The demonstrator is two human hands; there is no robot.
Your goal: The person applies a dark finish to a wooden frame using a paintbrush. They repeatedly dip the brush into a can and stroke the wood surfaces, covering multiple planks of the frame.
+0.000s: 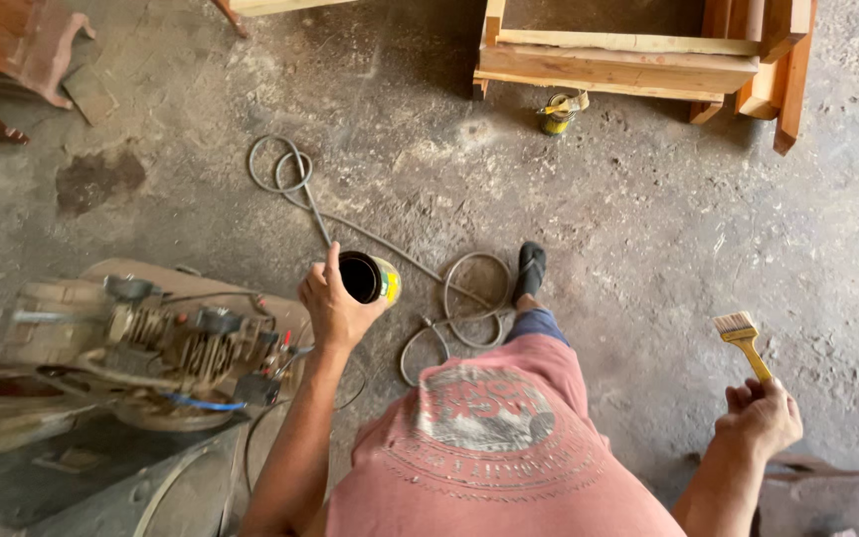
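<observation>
Grey hose (370,234), wooden frames (628,60), perhaps a compressor (151,343).

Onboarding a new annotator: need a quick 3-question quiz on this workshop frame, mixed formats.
1. True or false: the left hand holds an open can tipped on its side.
2. Multiple choice: what does the right hand hold? A) a hammer B) a yellow-handled paintbrush C) a sanding block
3. Fill in: a second small can stands on the concrete floor beside the wooden ____.

Key: 1 true; 2 B; 3 frame
</observation>
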